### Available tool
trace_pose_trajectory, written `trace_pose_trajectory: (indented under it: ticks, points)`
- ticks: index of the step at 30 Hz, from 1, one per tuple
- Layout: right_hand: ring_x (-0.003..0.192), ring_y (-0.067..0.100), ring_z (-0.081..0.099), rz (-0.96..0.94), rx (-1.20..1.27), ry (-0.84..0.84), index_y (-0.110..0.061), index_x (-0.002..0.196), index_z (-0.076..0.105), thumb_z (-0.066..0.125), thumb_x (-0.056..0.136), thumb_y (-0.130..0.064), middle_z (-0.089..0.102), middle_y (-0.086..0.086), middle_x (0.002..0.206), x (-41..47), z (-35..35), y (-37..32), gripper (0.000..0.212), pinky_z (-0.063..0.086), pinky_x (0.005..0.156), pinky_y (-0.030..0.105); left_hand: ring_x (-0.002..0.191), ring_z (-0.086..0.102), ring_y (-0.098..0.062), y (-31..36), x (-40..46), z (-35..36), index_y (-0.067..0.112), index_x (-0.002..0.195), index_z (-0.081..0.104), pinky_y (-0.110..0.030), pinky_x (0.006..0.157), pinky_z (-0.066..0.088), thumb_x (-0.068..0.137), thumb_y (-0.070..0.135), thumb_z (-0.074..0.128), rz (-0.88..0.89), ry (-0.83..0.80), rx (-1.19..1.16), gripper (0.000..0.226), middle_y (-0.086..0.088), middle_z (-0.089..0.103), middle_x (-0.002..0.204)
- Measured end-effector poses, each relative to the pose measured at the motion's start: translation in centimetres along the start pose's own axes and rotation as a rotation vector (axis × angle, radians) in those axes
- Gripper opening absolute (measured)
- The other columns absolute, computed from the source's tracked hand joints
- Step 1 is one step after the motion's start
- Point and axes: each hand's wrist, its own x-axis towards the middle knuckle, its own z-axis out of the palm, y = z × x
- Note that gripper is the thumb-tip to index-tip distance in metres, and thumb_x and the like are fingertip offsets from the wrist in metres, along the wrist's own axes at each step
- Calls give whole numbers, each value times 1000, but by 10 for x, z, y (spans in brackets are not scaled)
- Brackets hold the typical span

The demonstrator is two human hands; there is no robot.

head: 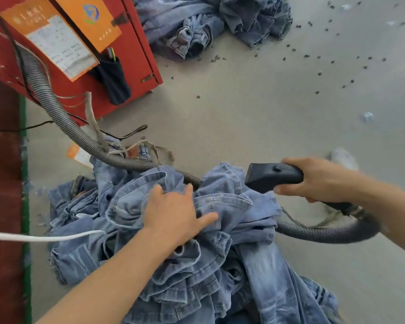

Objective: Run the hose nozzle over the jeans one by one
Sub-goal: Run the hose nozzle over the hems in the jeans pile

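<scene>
Your right hand (318,181) at the right of the frame has its fingers curled round the dark hose nozzle (272,177), its flat mouth pointing left and sitting just above the top of the jeans pile (197,253). Your left hand (175,213) is in the middle of the frame, fingers spread and pressing flat on a waistband in that pile (thumb out to the right). The ribbed grey hose (56,106) runs from the red cabinet (136,54) in the upper left, dives under the denim, then loops out at lower right back to the nozzle. Another jeans heap (208,22) sits at the top of the frame, with dark bits scattered on the grey floor (255,113).
</scene>
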Motion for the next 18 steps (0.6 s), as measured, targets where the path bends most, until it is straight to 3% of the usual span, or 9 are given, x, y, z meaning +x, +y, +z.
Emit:
trace_pose_trajectory:
  ticks: [1, 3, 6, 10, 13, 16, 18]
  points:
    - [46, 10, 61, -8, 30, -37, -44, 93, 58, 76, 84, -54, 64, -12, 61, 2, 3, 2, 22, 46, 47, 16, 99, 62, -20, 4, -2, 7, 35, 135, 54, -48, 108, 27, 85, 90, 30, 27, 55, 101, 78, 8, 65, 82]
    - [47, 9, 61, -29, 74, -98, -43, 96, 60, 76, 83, -55, 64, -10, 62, 7, 6, 3, 24, 48, 49, 18, 109, 55, -18, 6, -8, 20, 41, 120, 61, -46, 100, 27, 84, 77, 56, 85, 166, 75, 52, 13, 66, 101]
    - [48, 11, 62, -40, 88, -156, -41, 97, 61, 77, 82, -54, 65, -6, 64, 11, 6, 3, 25, 50, 49, 20, 102, 56, -22, 1, -15, 36, 39, 111, 67, -46, 94, 34, 72, 64, 79, 156, 345, 7, 48, 9, 60, 99]
    - [60, 22, 68, -29, 38, -292, -43, 97, 62, 77, 83, -46, 71, 0, 80, 13, 8, 0, 21, 59, 60, 34, 97, 56, -23, -6, -14, 47, 36, 109, 69, -47, 91, 36, 67, 65, 81, 158, 511, -33, 53, 7, 57, 95]
    - [56, 8, 62, -58, 8, -385, -40, 100, 62, 77, 82, -45, 71, -6, 82, 11, 17, -17, 24, 55, 57, 23, 98, 55, -22, -4, -13, 47, 36, 110, 69, -46, 92, 36, 68, 67, 79, 145, 525, -40, 53, 7, 57, 96]
    - [63, 3, 61, -111, -156, -312, -36, 95, 58, 76, 82, -47, 67, -14, 76, 12, 38, -44, 25, 47, 57, 17, 100, 56, -21, -3, -15, 46, 36, 109, 69, -46, 92, 35, 68, 67, 79, 142, 509, -57, 53, 8, 57, 98]
    - [70, 6, 61, -113, -247, -140, -36, 93, 54, 72, 85, -49, 65, -12, 76, 18, 55, -59, 24, 51, 64, 28, 101, 56, -22, -3, -16, 45, 35, 109, 69, -46, 92, 36, 69, 69, 76, 131, 502, -54, 53, 8, 58, 99]
